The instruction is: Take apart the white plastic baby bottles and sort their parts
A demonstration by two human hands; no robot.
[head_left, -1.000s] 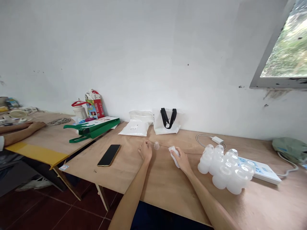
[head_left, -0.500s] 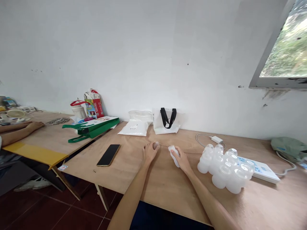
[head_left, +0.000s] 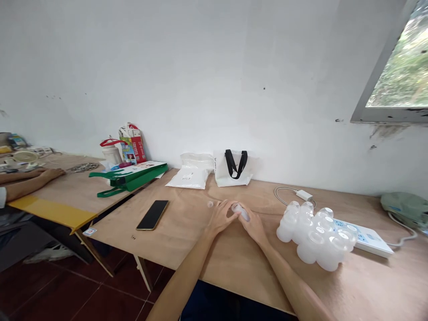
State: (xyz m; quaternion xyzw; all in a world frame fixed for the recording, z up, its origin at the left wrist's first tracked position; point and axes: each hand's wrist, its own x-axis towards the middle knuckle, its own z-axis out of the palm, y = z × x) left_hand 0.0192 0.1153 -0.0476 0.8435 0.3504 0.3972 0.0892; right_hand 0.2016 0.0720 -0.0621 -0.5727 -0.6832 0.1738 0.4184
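- Right hand (head_left: pixel 254 225) curls closely around a small translucent plastic bottle (head_left: pixel 241 212) over a plywood table (head_left: pixel 384 281)
- Left hand (head_left: pixel 222 218) reaches it, fingers extended; grip uncertain
- Small clear cap (head_left: pixel 210 204) lies nearby
- Translucent bottles (head_left: pixel 314 238) cluster to the right

No legible text; print on red carton (head_left: pixel 133 150), label on white sack (head_left: pixel 186 177) too small.

Scuffed white wall (head_left: pixel 200 80) behind a plywood counter (head_left: pixel 384 281), second counter (head_left: pixel 53 211) with yellow edge alongside at left; grey-framed window (head_left: pixel 394 67) high at right, green foliage (head_left: pixel 406 58) in daylight beyond; dark red floor tiles (head_left: pixel 83 290) below.
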